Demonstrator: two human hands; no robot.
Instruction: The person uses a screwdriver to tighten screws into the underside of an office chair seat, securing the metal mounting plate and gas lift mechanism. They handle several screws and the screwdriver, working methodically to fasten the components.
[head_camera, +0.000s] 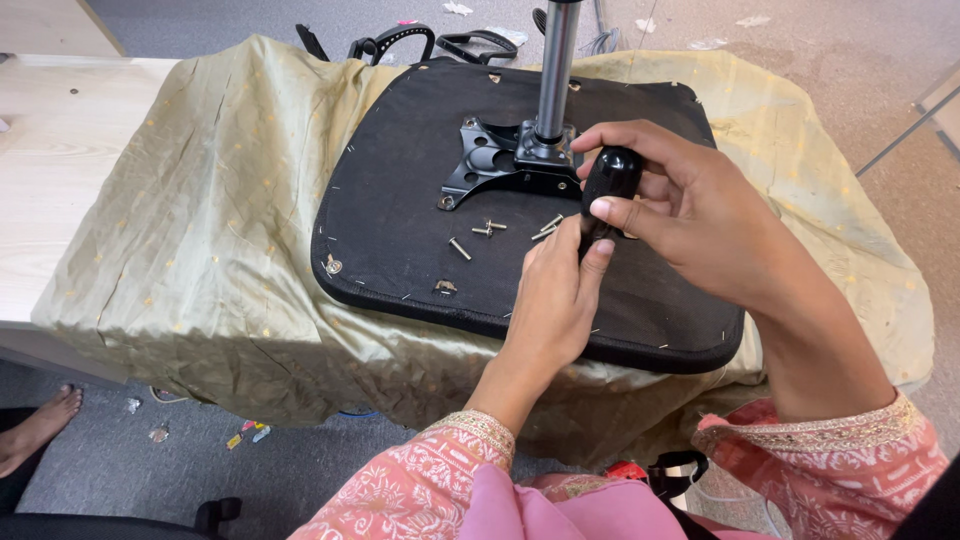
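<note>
Screwdriver handle (611, 178), black and stubby, sits right of the frame's centre, gripped from above by the right hand (690, 215), whose thumb and fingers wrap its top. Going from the left: a pale wooden table (60, 170) carries a creased olive-gold cloth (220, 220), and on that cloth lies an upturned black seat pad (400, 250). Near the pad's middle several loose bolts (490, 230) are scattered, one apart at (459, 248). Above them a black metal mounting plate (490, 160) rests on the pad, with a steel column (556, 65) rising from it towards the top of the frame. The left hand (555, 300) comes up from the lower centre, its fingers pinched around the tool's lower part just under the handle; the tip itself is hidden behind the fingers. By the look of it, the step in hand is seating the tool on a fastener at the plate's near right edge. The next move seems to call for steady downward pressure and a straight turn, so the tip does not slip.
</note>
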